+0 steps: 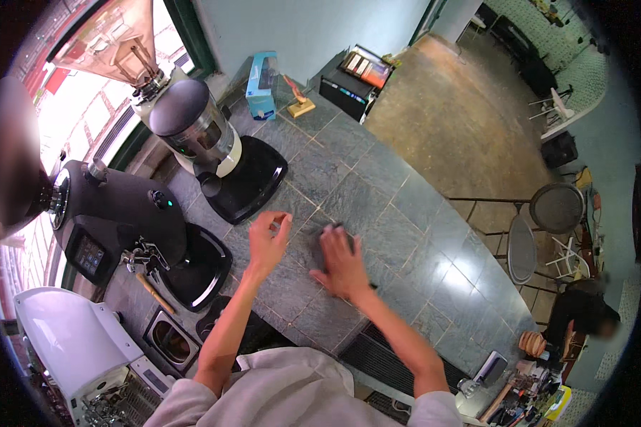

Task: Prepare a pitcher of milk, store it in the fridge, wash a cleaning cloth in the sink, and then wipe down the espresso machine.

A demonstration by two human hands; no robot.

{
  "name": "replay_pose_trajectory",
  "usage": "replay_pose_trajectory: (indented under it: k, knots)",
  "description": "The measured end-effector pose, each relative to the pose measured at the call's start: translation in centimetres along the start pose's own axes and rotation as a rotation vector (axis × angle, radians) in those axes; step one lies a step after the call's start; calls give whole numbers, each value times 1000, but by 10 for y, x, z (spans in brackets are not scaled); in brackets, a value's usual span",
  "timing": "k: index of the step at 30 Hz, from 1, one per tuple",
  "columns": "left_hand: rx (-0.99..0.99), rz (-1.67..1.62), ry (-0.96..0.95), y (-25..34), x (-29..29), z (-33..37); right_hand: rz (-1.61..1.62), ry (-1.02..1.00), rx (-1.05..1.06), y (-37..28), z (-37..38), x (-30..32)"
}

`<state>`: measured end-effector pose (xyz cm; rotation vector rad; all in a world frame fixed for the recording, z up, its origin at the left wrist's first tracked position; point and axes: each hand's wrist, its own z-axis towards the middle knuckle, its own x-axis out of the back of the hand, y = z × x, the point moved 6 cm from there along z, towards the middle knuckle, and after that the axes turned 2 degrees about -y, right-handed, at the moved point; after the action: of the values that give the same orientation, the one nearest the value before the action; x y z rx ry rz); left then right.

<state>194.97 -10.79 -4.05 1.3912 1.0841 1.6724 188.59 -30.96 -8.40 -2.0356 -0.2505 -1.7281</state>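
My left hand (267,248) hovers over the grey tiled counter (363,178), thumb and fingers curled toward each other; I see nothing between them. Nearby, my right hand (343,263) lies flat, fingers stretched and thumb apart, slightly smeared by motion. Under and beside its fingers shows a dark patch (323,243), perhaps a cloth, mostly covered by the hand. Left of my hands stand a black coffee grinder (124,203) with a small screen and a second grinder (192,121) with a clear hopper. A portafilter (149,288) with a wooden handle rests at the black grinder.
Farther back are a light-blue box (262,85), a small wooden stand (300,107) and a black organizer (350,84). A white espresso machine (78,327) is at lower left, beside a metal knock bin (172,340). A black drip tray (377,352) lies near me. Another person (580,313) is at far right, beyond round stools (557,208).
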Motion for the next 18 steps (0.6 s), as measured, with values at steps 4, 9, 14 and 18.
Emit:
replay_pose_trajectory:
  k: [4,9,14,18]
  knots:
    - [19,4,-7,-1,18,-22,-41,233,-376,160,8,34]
    - [179,-73,-17,-13,17,-36,-86,507,-777,350,-156,7]
    - [149,-105,-65,-2,24,-50,-100,358,-1394,372,-345,-16]
    - [197,-134,-49,2,47,-79,-205,138,-1648,307,-344,-42]
